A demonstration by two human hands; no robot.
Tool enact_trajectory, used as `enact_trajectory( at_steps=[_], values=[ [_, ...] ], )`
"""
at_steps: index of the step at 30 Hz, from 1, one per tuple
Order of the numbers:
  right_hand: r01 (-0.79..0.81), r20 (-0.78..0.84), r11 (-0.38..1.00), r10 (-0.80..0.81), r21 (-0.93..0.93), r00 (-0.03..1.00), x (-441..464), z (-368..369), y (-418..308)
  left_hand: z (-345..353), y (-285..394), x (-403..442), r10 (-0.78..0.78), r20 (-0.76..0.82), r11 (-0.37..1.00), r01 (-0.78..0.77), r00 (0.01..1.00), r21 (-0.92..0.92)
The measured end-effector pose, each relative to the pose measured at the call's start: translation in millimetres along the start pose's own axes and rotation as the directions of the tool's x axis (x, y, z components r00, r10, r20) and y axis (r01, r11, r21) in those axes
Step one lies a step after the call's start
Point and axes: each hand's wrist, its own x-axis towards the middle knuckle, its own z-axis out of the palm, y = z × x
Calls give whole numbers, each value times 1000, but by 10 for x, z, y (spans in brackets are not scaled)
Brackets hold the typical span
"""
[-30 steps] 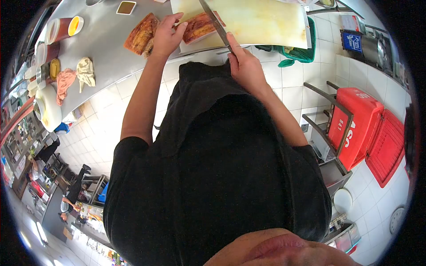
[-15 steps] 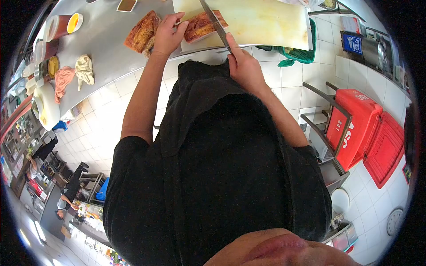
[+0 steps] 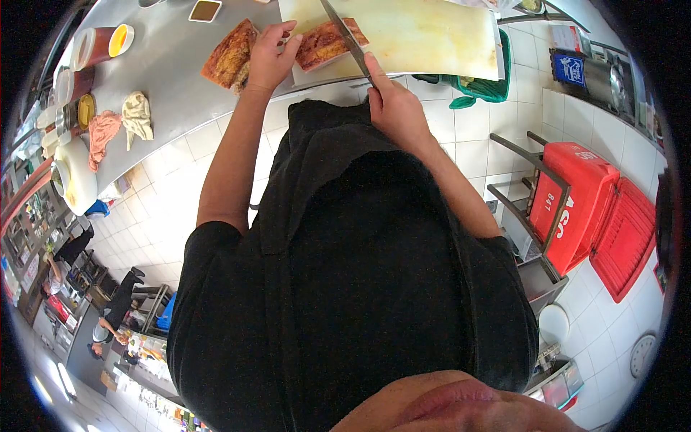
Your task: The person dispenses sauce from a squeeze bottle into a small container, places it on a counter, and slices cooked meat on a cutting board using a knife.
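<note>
My right hand (image 3: 394,97) is wrapped around the handle of a long knife (image 3: 347,34). Its blade lies across a browned slab of roast pork (image 3: 322,47) near the slab's right end. That slab rests on the left part of a pale cutting board (image 3: 432,39). Between this slab and a second roast pork piece (image 3: 229,57) is my left hand (image 3: 275,54), thumb and fingers apart, holding nothing. Its thumb is close to the slab's left end; whether they touch I cannot tell. The second piece lies on the metal table (image 3: 173,65), partly behind my left hand.
A sauce dish (image 3: 205,10), tubs (image 3: 92,47) and two cloths (image 3: 137,115) (image 3: 105,133) occupy the table's left side. A green-lined bin (image 3: 497,86) sits below the board's right end. Further right is a red cooler box (image 3: 572,201). Another person (image 3: 111,317) stands in the background at left.
The view has shifted very slightly. The knife still crosses the slab near its right end, and both hands keep nearly the same positions.
</note>
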Motion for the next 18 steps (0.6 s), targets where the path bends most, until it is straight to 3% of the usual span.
enact_trajectory(
  at_steps=[7,10,18],
  values=[
    [1,0,1000,-1,-3,1000,-6,-43,-51,-19,-22,-18,49,-30,998,-50,998,-24],
    [-9,10,1000,9,-9,1000,4,-55,-68,-54,1,-29,-32,-22,996,30,999,-80],
    [6,27,1000,-5,-26,1000,25,-35,-26,-146,-37,-38,17,-51,1000,-18,999,-21]
  ],
)
